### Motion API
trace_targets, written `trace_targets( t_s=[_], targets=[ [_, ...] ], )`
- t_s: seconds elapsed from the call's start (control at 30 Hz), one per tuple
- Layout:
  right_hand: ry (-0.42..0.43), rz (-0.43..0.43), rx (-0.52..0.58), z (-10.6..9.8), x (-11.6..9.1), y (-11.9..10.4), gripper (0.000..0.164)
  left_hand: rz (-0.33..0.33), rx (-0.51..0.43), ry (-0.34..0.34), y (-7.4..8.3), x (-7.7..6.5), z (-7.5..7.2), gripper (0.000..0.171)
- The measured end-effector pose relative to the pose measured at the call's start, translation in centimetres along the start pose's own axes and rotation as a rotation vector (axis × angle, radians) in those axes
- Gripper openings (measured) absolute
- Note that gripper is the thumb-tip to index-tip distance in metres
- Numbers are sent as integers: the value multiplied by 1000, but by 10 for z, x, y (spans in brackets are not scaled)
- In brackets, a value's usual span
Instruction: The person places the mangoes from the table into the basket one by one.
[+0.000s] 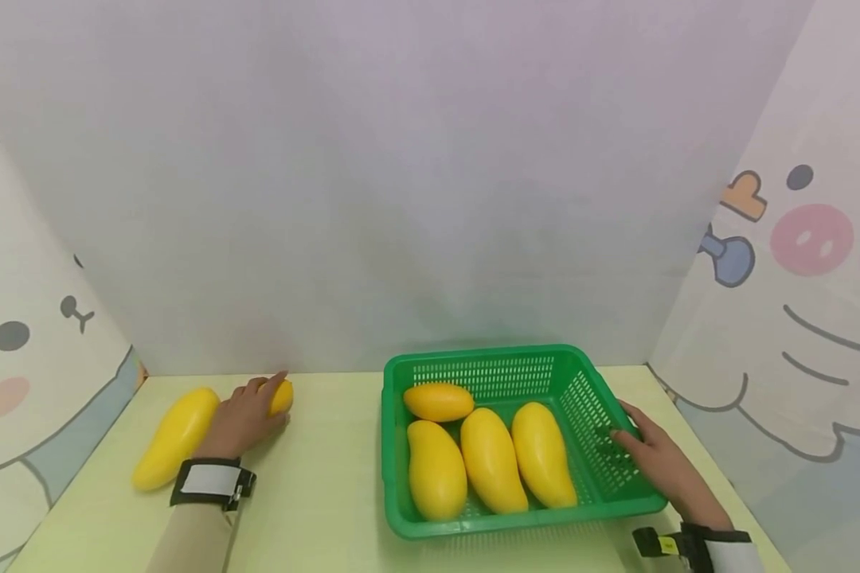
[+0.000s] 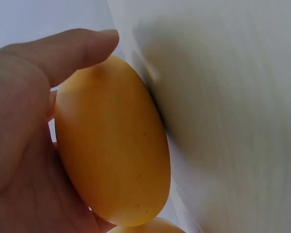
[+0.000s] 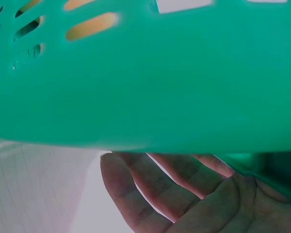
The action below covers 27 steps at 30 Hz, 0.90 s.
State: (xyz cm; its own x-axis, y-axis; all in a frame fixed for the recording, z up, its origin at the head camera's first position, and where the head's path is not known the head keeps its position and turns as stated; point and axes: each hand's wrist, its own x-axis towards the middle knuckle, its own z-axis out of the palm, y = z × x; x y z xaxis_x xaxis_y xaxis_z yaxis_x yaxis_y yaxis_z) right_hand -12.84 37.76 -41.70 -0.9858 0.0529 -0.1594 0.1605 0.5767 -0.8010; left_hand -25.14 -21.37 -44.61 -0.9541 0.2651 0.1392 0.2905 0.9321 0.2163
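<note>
Right now, the mango (image 1: 282, 398) sits gripped in the left hand (image 1: 245, 415), long axis nearly twelve-to-six in the left wrist view; from the grip, the basket (image 1: 392, 446) lies at three o'clock, its far side held by the right hand (image 1: 661, 459).

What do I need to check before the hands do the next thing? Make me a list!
1. Left hand gripping the small mango: ok, thumb over its end.
2. Right hand on the basket: ok, at its right rim.
3. Room in the basket: ok, bare floor shows beside the four mangoes.
4. Big mango in the basket: not ok, it lies on the table.
5. Small mango unbruised all round: cannot tell, part is hidden.
</note>
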Motion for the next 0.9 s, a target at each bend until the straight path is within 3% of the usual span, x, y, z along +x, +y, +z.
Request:
trace_targets(
  t_s=[0.43, 0.77, 0.9],
  targets=[
    [-13, 9, -22, -1, 1, 1, 67, 3, -12, -15, -2, -2, 3, 69],
    [-28, 8, -9, -1, 0, 0, 68, 20, -17, -32, 3, -6, -4, 68],
    [-22, -1, -19, -2, 1, 1, 67, 51, -16, -6, 7, -5, -9, 68]
  ],
)
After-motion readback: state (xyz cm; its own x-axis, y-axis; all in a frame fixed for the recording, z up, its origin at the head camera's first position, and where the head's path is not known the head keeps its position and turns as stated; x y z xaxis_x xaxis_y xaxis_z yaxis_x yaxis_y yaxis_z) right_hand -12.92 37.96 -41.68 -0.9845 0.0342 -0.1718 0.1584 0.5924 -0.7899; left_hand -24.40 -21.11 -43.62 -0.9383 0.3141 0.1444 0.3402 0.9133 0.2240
